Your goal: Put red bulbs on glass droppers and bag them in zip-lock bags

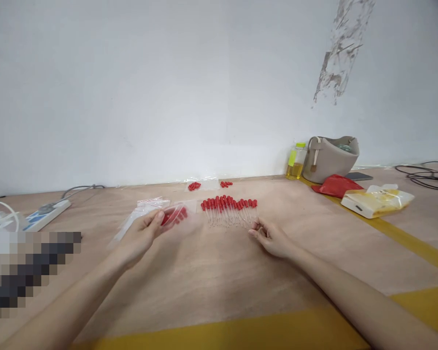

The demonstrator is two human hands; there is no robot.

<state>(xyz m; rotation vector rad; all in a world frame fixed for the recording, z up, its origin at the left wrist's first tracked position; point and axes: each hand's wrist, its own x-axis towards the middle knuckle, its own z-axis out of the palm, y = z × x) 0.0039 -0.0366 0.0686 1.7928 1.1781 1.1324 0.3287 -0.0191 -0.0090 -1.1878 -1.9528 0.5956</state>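
Note:
My left hand (149,228) grips the edge of a clear plastic bag (190,221) between thumb and fingers. Red dropper bulbs (175,215) show through the bag's film. To its right, a row of glass droppers (229,204) with red bulbs lies on the table, bulbs toward the wall and thin clear tubes toward me. At the right end of that row, my right hand (272,236) has thumb and fingers pinched at the tube end of a dropper; the thin clear glass is hard to make out there.
Flat zip bags (146,206) lie left of my left hand. Loose red bulbs (194,186) rest on film by the wall. A power strip (47,216) is at left. A yellow-capped bottle (295,161), grey bag (330,160), red pouch (339,186) and white packet (375,201) stand right.

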